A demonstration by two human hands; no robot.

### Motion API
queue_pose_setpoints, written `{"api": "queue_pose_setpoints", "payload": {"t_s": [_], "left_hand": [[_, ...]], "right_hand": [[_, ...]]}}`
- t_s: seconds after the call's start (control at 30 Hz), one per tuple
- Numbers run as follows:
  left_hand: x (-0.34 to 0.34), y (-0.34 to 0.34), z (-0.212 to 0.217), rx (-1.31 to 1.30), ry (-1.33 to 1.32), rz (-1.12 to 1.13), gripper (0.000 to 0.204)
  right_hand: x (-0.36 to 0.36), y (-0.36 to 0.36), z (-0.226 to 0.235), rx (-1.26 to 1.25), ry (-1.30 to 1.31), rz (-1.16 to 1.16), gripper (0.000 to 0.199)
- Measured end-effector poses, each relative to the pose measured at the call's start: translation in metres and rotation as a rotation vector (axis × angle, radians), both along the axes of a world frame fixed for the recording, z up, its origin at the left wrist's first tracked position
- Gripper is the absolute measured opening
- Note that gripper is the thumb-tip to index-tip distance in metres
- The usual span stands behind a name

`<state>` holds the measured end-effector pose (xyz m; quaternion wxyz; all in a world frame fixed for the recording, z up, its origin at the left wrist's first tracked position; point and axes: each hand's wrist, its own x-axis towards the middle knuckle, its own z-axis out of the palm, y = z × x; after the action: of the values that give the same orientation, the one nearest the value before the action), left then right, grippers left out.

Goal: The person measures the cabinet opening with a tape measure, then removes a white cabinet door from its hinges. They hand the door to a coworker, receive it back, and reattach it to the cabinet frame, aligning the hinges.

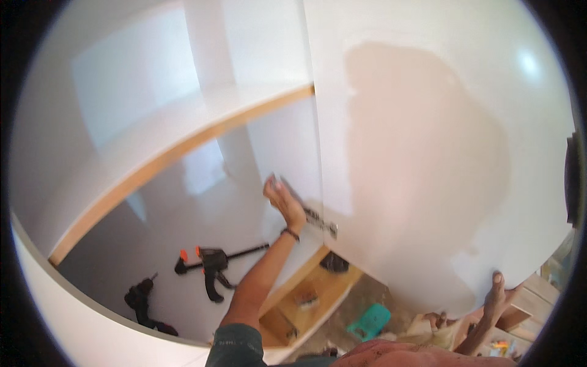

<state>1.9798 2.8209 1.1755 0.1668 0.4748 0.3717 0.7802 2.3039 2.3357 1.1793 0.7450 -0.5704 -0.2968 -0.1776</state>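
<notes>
My left hand (285, 203) reaches into a white cabinet, fingers stretched out against its side panel (293, 140). The hand looks open; its palm side is partly hidden, and a small greyish patch by the fingertips is too blurred to name. Just beside the wrist, a metal hinge (330, 229) joins the side panel to a white cabinet door (422, 153), which stands swung out to the right. My right hand (500, 295) grips the door's lower right edge, thumb on the near face, other fingers mostly hidden.
A black bar clamp with orange pads (214, 266) and a dark cordless drill (145, 306) lie on the cabinet's bottom panel. Above runs a shelf with a wooden edge (183, 147). Below is a wooden compartment (339, 287) holding small things. A teal plastic object (370, 322) rests on the floor.
</notes>
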Motion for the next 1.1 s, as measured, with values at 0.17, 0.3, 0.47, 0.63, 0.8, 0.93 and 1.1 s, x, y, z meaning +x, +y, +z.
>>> {"api": "queue_pose_setpoints", "payload": {"t_s": [0.17, 0.3, 0.47, 0.63, 0.8, 0.93, 1.1], "left_hand": [[-0.006, -0.015, 0.006, 0.111, 0.215, 0.124, 0.045], [-0.010, -0.046, 0.034, 0.620, 0.331, 0.073, 0.034], [-0.012, -0.133, 0.220, 1.228, 0.268, 0.079, 0.026], [-0.006, -0.129, 0.432, 0.685, -0.102, -0.506, 0.046], [0.046, -0.133, 0.486, 0.541, -0.278, -0.412, 0.047], [0.040, -0.121, 0.540, 0.373, -0.328, -0.099, 0.051], [-0.008, -0.025, 0.607, 0.214, -0.019, -0.524, 0.034]], "right_hand": [[-0.021, 0.014, 0.070, -0.069, -0.073, -0.050, 0.079], [-0.028, 0.025, 0.128, -0.058, -0.146, -0.027, 0.063], [-0.033, 0.032, 0.160, -0.036, -0.153, 0.081, 0.057], [-0.029, 0.039, 0.164, -0.035, -0.179, 0.081, 0.062], [-0.028, 0.039, 0.164, -0.072, -0.150, 0.055, 0.066], [-0.029, 0.043, 0.167, -0.087, -0.167, 0.026, 0.068], [-0.032, 0.043, 0.166, -0.080, -0.180, 0.046, 0.068]]}}
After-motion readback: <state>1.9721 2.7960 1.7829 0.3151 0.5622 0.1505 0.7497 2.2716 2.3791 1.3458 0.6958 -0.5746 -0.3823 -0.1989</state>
